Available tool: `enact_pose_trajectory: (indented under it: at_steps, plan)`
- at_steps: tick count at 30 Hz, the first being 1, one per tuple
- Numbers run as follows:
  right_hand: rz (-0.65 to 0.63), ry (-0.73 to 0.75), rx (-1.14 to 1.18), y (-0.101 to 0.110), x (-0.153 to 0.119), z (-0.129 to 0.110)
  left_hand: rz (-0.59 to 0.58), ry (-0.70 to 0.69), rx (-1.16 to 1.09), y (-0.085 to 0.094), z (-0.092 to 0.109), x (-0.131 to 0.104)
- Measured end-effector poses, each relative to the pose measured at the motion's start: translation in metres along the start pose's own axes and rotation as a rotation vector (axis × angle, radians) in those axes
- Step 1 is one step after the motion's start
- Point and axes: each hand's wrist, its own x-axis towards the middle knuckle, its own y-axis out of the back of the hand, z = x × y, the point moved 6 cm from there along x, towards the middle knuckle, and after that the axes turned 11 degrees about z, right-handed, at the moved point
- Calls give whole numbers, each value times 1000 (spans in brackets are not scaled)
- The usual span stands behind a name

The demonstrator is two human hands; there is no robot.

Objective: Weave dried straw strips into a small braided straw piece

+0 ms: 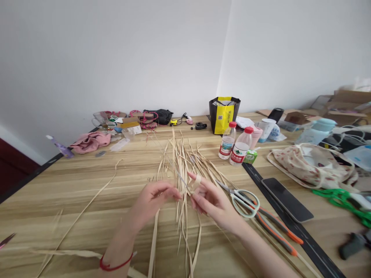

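A loose bundle of pale straw strips [181, 156] lies lengthwise on the wooden table, under and between my hands. My right hand [213, 200] is closed, thumb and fingers pinching a straw strip [189, 190] above the bundle. A pale band [197, 180] goes round its index finger; whether it is tape or a strip I cannot tell. A thin grey length, like a needle or wire, slants up from these fingertips. My left hand [158, 199], slightly blurred, has its thumb and fingers closed together at the same strip. A red cord [116, 266] circles the left wrist.
Right of my hands lie scissors [246, 202], orange-handled pliers [275, 229] and a phone [286, 199]. Two water bottles [240, 148] and a yellow-black bag [224, 116] stand behind. A pink cloth [91, 142] is at the back left. One long strip [87, 204] lies left.
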Motion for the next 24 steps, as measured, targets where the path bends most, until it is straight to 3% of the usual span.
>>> enact_pose_trajectory:
  at_steps: [6, 12, 17, 24]
  plan:
    - [-30, -1, -3, -3, -1, -5, -42, 21, -38, -9, -2, 2]
    - [-60, 13, -29, -5, -4, -7, 4, 199, -215, -17, -12, 3]
    - [-63, 60, -117, -5, -5, -11, -85, 275, -408, -28, -14, 3]
    - [-109, -31, -94, -11, -8, -9, -22, 338, -313, -28, -23, 2]
